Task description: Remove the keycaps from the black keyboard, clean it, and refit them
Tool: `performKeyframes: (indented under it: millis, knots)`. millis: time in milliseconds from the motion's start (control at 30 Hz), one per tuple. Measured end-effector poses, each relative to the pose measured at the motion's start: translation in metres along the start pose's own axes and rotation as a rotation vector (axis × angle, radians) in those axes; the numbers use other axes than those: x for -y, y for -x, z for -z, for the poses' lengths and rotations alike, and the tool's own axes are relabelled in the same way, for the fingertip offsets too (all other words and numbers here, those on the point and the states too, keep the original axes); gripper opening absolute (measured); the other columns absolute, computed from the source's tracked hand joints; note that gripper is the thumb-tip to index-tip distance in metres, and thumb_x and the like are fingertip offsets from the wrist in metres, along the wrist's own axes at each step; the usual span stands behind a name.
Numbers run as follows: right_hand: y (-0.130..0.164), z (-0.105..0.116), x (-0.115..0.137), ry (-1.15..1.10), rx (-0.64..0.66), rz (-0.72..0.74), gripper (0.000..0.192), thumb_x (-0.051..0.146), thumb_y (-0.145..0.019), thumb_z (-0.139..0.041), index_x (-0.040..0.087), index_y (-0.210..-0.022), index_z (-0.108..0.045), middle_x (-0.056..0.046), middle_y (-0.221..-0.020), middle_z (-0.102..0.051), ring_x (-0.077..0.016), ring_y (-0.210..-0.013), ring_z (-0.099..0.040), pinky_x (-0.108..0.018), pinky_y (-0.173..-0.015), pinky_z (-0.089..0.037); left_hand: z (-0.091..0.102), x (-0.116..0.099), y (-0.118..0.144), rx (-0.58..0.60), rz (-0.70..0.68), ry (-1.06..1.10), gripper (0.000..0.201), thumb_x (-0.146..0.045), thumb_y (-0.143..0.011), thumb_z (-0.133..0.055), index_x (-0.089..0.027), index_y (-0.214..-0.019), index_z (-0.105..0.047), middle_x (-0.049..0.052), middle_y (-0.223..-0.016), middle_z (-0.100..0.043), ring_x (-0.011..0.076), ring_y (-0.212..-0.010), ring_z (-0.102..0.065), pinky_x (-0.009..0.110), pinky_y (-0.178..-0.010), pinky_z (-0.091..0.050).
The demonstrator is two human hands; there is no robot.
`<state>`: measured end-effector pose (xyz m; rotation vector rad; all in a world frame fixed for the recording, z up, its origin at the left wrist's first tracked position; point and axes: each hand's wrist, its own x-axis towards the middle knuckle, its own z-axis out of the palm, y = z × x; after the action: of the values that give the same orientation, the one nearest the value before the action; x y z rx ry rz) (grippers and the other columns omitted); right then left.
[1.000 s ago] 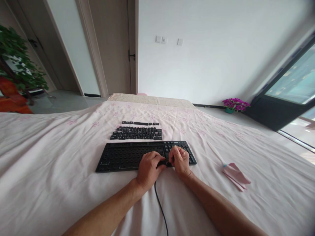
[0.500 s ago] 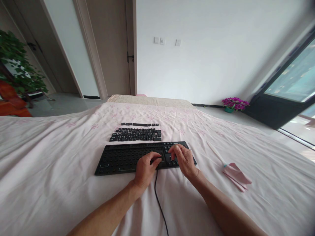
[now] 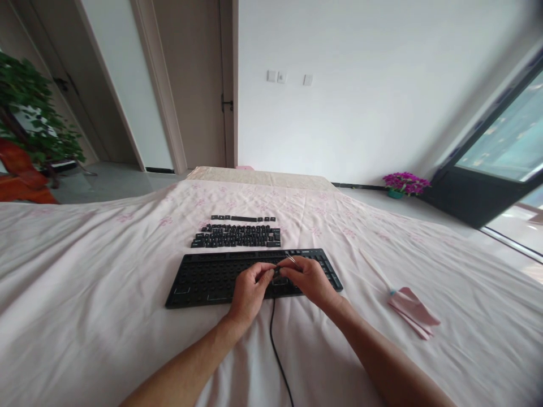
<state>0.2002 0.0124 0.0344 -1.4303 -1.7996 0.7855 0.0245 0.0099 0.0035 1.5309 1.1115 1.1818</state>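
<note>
Pink bedsheet (image 3: pixel 106 316) spreads wide and bare around one black keyboard (image 3: pixel 212 277), near its front edge. Removed keycaps (image 3: pixel 236 236) lie in rows just beyond. Left hand (image 3: pixel 248 291) and right hand (image 3: pixel 309 280) pinch one small keycap (image 3: pixel 276 272) between their fingertips above the keyboard's right half.

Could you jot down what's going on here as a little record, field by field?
Surface: bed sheet, pale pink, wrinkled
Keyboard: black, most keycaps off, its cable running toward the viewer
Loose keycaps: laid in rows beyond the keyboard
Left hand: over the keyboard, fingertips pinching a small dark piece
Right hand: meets the left, holding a thin wire tool
Cloth: pink, folded, on the right
</note>
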Motion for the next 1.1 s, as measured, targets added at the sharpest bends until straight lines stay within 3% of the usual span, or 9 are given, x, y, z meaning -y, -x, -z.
performKeyframes:
  millis: [233,533,667,800,933,1100]
  knots:
    - [-0.004,-0.003,-0.002,-0.058,-0.007,-0.042,0.021,0.028,-0.077,-0.064,0.021,-0.094,-0.074,0.000,-0.079,-0.073,-0.0181,-0.074,-0.065,-0.025,-0.067,-0.046,0.000,-0.001,0.001,-0.003,-0.011,-0.007,0.023,-0.036,-0.088,-0.054,-0.019,-0.097,-0.066,0.004,-0.092,-0.072,0.0174,-0.085,-0.065,0.029,-0.080,-0.049]
    - [-0.002,0.010,-0.002,0.183,0.038,0.013,0.009,0.029,-0.072,-0.067,0.021,-0.074,-0.072,0.004,-0.062,-0.065,-0.0134,-0.059,-0.056,-0.022,-0.055,-0.036,-0.002,0.002,0.002,-0.030,-0.022,-0.055,0.022,-0.039,-0.087,-0.055,-0.019,-0.092,-0.062,0.004,-0.088,-0.069,0.0181,-0.082,-0.064,0.031,-0.078,-0.049]
    - [-0.047,0.036,-0.016,0.127,-0.033,-0.007,0.017,0.032,-0.074,-0.065,0.019,-0.082,-0.072,0.001,-0.070,-0.069,-0.0149,-0.066,-0.060,-0.023,-0.058,-0.039,-0.004,0.009,0.000,-0.094,-0.025,-0.008,0.027,-0.039,-0.090,-0.049,-0.020,-0.105,-0.060,0.007,-0.100,-0.068,0.0189,-0.091,-0.065,0.034,-0.085,-0.051]
    - [-0.118,0.054,-0.032,0.346,-0.203,-0.184,0.020,0.034,-0.073,-0.066,0.019,-0.085,-0.073,-0.001,-0.075,-0.071,-0.0148,-0.069,-0.061,-0.023,-0.061,-0.039,-0.006,0.011,0.002,-0.087,-0.119,-0.116,0.020,-0.028,-0.086,-0.053,-0.021,-0.102,-0.062,0.006,-0.098,-0.068,0.0189,-0.090,-0.065,0.035,-0.086,-0.051]
    - [-0.169,0.047,-0.049,0.402,-0.183,-0.252,0.017,0.029,-0.073,-0.067,0.020,-0.085,-0.075,-0.003,-0.077,-0.072,-0.0153,-0.071,-0.062,-0.023,-0.060,-0.038,-0.007,0.011,0.006,-0.060,-0.180,-0.177,0.019,-0.019,-0.084,-0.051,-0.022,-0.098,-0.063,0.005,-0.095,-0.067,0.0186,-0.088,-0.064,0.035,-0.083,-0.051]
    - [-0.194,0.038,-0.066,0.460,-0.173,-0.309,0.017,0.025,-0.074,-0.065,0.022,-0.088,-0.075,-0.003,-0.083,-0.073,-0.0170,-0.078,-0.063,-0.024,-0.060,-0.038,-0.006,0.010,0.007,-0.030,-0.207,-0.199,0.020,-0.016,-0.085,-0.049,-0.024,-0.097,-0.063,0.005,-0.093,-0.066,0.0190,-0.089,-0.063,0.033,-0.082,-0.052]
